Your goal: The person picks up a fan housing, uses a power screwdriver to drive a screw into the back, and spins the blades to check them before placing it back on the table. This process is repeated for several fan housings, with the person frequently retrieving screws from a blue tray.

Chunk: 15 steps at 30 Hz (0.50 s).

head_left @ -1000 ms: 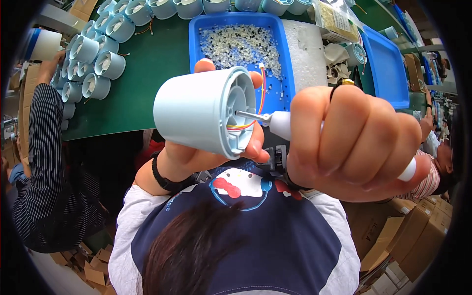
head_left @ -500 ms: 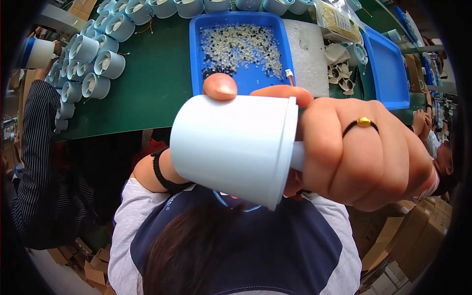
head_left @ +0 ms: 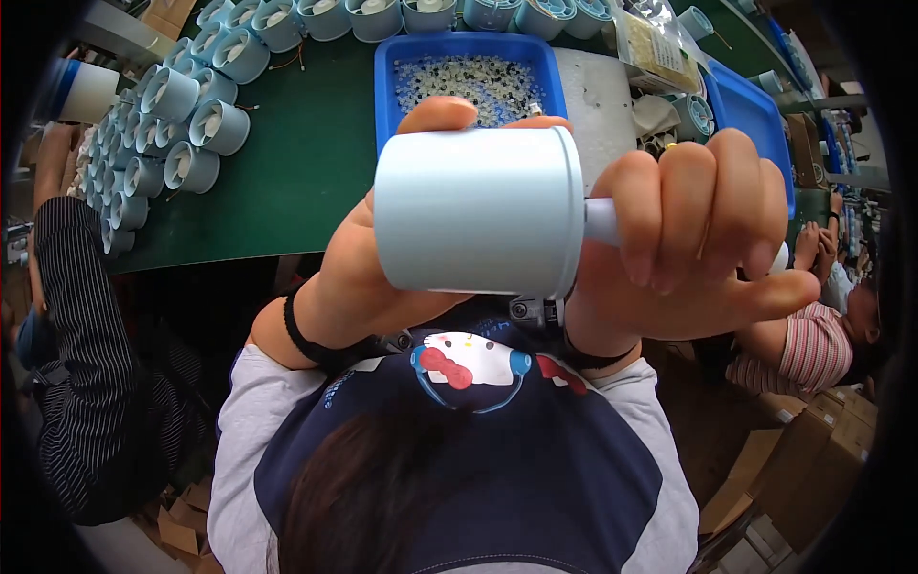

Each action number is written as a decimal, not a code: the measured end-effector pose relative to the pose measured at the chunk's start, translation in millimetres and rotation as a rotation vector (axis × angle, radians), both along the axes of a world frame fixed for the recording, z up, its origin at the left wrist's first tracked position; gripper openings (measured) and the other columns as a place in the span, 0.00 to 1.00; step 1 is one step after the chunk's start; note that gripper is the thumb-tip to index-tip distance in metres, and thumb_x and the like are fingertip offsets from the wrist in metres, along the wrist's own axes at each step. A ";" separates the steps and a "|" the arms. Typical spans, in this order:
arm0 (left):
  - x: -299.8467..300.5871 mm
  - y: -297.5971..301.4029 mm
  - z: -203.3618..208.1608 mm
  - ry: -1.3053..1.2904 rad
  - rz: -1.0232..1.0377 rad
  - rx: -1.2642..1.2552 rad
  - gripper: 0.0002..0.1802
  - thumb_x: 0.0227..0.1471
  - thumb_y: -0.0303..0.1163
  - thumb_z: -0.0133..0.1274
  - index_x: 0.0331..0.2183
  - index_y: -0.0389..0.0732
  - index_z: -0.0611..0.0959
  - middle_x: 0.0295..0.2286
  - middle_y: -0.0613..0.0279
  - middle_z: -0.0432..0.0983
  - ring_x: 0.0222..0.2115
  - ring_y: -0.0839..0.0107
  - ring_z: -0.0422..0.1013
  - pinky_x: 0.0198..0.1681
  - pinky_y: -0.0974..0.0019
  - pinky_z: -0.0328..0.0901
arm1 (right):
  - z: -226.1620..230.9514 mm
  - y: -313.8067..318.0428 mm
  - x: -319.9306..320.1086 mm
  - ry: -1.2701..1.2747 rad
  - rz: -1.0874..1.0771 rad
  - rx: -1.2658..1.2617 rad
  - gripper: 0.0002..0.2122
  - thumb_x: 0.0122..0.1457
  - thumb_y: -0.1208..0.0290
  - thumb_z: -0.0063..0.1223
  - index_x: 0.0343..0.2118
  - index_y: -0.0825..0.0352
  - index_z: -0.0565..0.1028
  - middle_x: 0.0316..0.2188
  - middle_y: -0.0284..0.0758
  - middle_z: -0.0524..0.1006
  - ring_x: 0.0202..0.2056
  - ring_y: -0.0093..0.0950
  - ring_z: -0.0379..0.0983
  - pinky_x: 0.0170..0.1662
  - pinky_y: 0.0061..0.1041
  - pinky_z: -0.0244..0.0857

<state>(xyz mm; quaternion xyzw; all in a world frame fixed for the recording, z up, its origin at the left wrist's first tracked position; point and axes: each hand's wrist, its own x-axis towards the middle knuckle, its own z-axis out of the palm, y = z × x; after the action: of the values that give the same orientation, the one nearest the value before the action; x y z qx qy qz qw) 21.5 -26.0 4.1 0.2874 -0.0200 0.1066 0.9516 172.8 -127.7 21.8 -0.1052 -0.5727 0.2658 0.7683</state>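
A pale-blue, cup-shaped plastic housing [head_left: 473,210] is held on its side in front of the chest, in the grasp of the left hand [head_left: 356,263]. The thumb lies over its upper side and a fingertip shows at the far edge; the other fingers are hidden. From this hand, the housing lies just to the right, touching the palm. Its long axis runs nearly level from left to right: the plain end sits toward the left wrist, the rimmed end points at the right hand.

The right hand [head_left: 693,225], just beside that rim, has its fingers curled around a white-handled, slim driver [head_left: 601,221]. The driver runs roughly in line with the housing's axis, its nose directed at the rimmed end; its tip is out of sight, so what it touches cannot be told.

Beyond the left hand's thumb is a blue plastic tray [head_left: 384,96] with tiny clear and dark pieces [head_left: 464,78]. Well left of that hand, similar pale-blue housings [head_left: 220,126] crowd a green tabletop [head_left: 273,196].
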 end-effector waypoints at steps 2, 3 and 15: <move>-3.0 4.1 0.9 0.049 0.130 0.230 0.36 0.47 0.47 0.47 0.51 0.38 0.55 0.48 0.50 0.60 0.45 0.57 0.63 0.44 0.60 0.62 | 0.1 -0.1 -1.2 0.008 -0.048 -0.037 0.29 0.46 0.44 0.49 0.42 0.65 0.66 0.36 0.34 0.69 0.18 0.22 0.58 0.25 0.23 0.58; -4.4 6.4 0.8 0.075 0.196 0.345 0.37 0.46 0.49 0.47 0.51 0.37 0.55 0.48 0.50 0.60 0.45 0.56 0.63 0.44 0.60 0.62 | 3.0 -6.1 -9.7 -0.196 -0.362 -0.219 0.29 0.43 0.47 0.55 0.41 0.66 0.66 0.36 0.35 0.69 0.20 0.23 0.61 0.24 0.22 0.59; -21.3 38.3 -10.1 -0.082 0.702 1.109 0.30 0.50 0.46 0.43 0.49 0.40 0.58 0.41 0.52 0.67 0.45 0.61 0.62 0.49 0.57 0.55 | -23.4 16.6 -22.2 -0.748 -1.146 -0.278 0.28 0.29 0.68 0.65 0.39 0.66 0.69 0.35 0.40 0.72 0.30 0.34 0.73 0.28 0.23 0.69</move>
<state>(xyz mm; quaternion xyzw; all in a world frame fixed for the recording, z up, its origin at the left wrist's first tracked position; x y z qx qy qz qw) 0.2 12.4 -6.0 0.7205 -0.0131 0.3954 0.5695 150.6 -111.0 -1.6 -0.5727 -0.6137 -0.1646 0.5180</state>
